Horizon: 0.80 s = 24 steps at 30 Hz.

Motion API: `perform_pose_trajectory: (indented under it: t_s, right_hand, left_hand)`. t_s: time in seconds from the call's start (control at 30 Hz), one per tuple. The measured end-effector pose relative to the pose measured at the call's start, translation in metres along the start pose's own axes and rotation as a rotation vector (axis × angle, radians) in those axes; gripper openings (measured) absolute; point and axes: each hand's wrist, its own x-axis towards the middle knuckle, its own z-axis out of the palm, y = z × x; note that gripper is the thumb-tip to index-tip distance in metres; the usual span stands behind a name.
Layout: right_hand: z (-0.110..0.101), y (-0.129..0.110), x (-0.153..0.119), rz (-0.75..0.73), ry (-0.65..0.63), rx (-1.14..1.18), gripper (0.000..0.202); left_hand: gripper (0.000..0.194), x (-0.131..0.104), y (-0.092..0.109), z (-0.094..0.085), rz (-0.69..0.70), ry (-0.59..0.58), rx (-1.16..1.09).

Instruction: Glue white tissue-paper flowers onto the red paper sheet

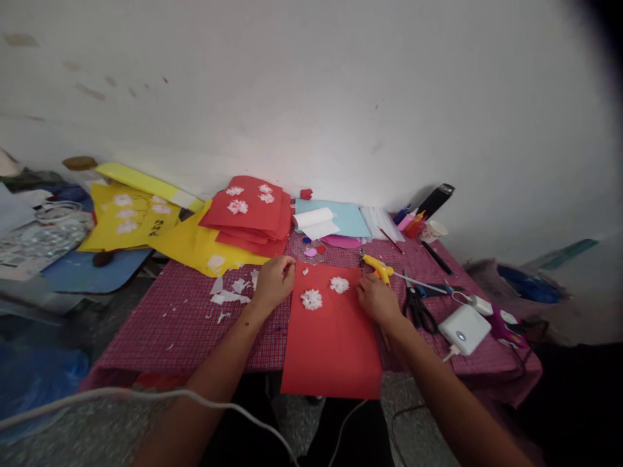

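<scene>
A red sheet [332, 344] lies at the front edge of the table, partly overhanging it. Two white paper flowers [311, 299] and a small white scrap sit on its upper part. At the sheet's upper left edge is my left hand [276, 280], fingers curled together; whatever they pinch is too small to make out. My right hand [377, 297] rests at the right edge of the sheet, just below a yellow glue gun [378, 266], its fingers bent and partly hidden. Torn white paper pieces [228, 297] lie left of my left hand.
Behind are stacked red sheets with flowers [253, 224], yellow sheets [195, 245], a white roll [314, 218] and blue paper [348, 220]. Black scissors [418, 310], a white adapter [464, 329] and a paper cup [433, 231] stand or lie at right. A white cable crosses the foreground.
</scene>
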Motion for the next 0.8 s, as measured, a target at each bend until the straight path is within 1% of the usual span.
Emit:
perform_pose_trajectory:
  t_s: [0.13,0.2,0.23,0.33,0.37,0.43,0.53,0.63,0.8]
  right_hand:
    - [0.001,0.002,-0.003,0.025,0.01,-0.007,0.026]
    - [-0.001,0.005,-0.009,0.06,0.049,0.023,0.026]
    - [-0.002,0.007,-0.015,0.082,0.084,0.059,0.026]
    - [-0.005,0.012,-0.043,0.073,0.169,0.22,0.023]
    - [-0.006,0.013,-0.055,0.06,0.169,0.266,0.022]
    - [-0.005,0.012,-0.077,0.057,0.116,0.315,0.021]
    - [-0.003,0.006,-0.099,0.105,0.024,0.305,0.023]
    - [0.0,-0.001,-0.103,0.148,-0.006,0.285,0.026]
    - [0.008,-0.006,-0.093,0.259,0.03,0.362,0.041]
  left_hand:
    - [0.013,0.0,0.001,0.001,0.02,-0.085,0.038]
    - [0.013,0.0,0.002,0.0,0.027,-0.127,0.061]
    - [0.013,-0.001,0.002,0.0,0.031,-0.144,0.073]
    - [0.014,-0.002,0.004,-0.002,0.036,-0.183,0.112]
    - [0.014,-0.002,0.004,-0.002,0.036,-0.196,0.127]
    - [0.014,-0.003,0.005,-0.002,0.033,-0.226,0.156]
    - [0.015,-0.004,0.006,0.0,0.033,-0.256,0.189]
    - [0.015,-0.006,0.005,0.001,0.059,-0.276,0.199]
    - [0.016,-0.01,0.003,0.002,0.094,-0.317,0.219]
